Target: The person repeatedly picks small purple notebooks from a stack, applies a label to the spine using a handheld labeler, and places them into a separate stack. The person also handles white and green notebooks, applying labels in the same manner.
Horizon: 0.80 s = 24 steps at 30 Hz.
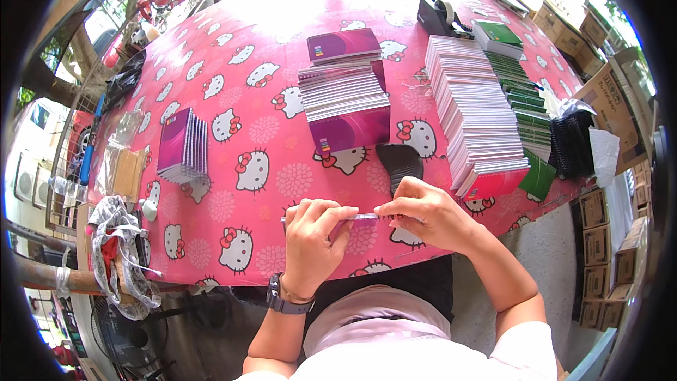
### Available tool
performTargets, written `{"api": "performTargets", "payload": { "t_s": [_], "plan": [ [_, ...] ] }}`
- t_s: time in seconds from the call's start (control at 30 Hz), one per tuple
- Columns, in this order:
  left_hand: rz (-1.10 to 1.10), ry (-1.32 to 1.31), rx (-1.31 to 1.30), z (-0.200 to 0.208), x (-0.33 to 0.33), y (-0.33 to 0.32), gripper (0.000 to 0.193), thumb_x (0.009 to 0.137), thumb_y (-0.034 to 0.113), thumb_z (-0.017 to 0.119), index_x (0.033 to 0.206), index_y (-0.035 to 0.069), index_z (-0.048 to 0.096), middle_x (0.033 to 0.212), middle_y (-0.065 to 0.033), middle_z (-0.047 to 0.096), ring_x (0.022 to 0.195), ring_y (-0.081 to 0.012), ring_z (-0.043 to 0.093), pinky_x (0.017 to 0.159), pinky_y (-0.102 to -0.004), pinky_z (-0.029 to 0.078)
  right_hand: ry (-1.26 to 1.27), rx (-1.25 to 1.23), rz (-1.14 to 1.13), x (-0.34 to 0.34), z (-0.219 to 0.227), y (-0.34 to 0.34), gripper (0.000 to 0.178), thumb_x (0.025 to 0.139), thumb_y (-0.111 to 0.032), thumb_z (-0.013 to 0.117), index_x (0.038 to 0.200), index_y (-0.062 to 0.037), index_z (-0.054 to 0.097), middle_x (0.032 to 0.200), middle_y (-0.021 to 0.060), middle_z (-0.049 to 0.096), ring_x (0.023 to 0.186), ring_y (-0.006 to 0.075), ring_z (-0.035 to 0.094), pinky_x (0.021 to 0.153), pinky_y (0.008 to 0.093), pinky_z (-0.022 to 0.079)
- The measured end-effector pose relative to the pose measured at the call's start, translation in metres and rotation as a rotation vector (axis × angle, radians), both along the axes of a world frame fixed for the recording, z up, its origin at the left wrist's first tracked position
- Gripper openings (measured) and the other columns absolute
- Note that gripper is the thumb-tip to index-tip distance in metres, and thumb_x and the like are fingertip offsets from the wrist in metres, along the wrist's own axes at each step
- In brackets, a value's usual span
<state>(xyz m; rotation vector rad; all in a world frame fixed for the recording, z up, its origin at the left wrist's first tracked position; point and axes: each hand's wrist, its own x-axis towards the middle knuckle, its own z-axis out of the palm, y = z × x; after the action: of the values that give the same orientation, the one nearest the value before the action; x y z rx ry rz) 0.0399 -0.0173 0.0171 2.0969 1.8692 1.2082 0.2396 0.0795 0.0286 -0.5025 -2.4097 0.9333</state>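
Near the front edge of the table I hold a thin notebook (365, 216), seen almost edge-on. My left hand (310, 243) is closed round its left part, thumb below and fingers on top. The fingers of my right hand (430, 215) pinch at its right end; whether a small piece is between them is too fine to make out. Just beyond my right hand lies a dark, ribbed bundle (402, 162) that looks like black binding coils. Farther off stands a row of purple-covered notebooks (350, 128), and to the left a smaller purple stack (185, 144).
At the right runs a long row of notebooks with a red cover in front (497, 182), beside green ones (539, 175). A black tape dispenser (438, 17) stands behind. More black coils (572, 144) lie at the right edge; a crumpled cloth (120, 240) hangs at the left corner.
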Motion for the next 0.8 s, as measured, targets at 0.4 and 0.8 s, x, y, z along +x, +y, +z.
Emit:
{"api": "performTargets", "payload": {
  "t_s": [0.4, 0.8],
  "plan": [
    [-0.038, 0.029, -0.026, 0.003, 0.017, 0.0, 0.031, 0.068, 0.025, 0.076, 0.094, 0.013, 0.064, 0.092, -0.0045, 0.062, 0.092, -0.0228, 0.056, 0.082, -0.0384, 0.034, -0.106, -0.25, 0.094, -0.003, 0.002, 0.001, 0.049, 0.084, -0.007, 0.061, 0.129, -0.0094, 0.044, 0.095, 0.0149, 0.06, 0.079, 0.03, 0.062, 0.068, 0.0388, 0.05],
    [-0.097, 0.059, -0.089, 0.005, 0.013, -0.007, 0.019, 0.075, 0.03, 0.072, 0.085, 0.016, 0.065, 0.082, 0.0044, 0.064, 0.084, -0.0157, 0.057, 0.081, -0.0354, 0.031, -0.596, 0.138, -0.117, 0.004, -0.005, 0.045, 0.078, 0.06, -0.034, 0.081, 0.127, -0.0137, 0.047, 0.145, 0.0247, 0.022, 0.129, 0.0445, 0.027, 0.106, 0.0494, 0.03]
  ]
}}
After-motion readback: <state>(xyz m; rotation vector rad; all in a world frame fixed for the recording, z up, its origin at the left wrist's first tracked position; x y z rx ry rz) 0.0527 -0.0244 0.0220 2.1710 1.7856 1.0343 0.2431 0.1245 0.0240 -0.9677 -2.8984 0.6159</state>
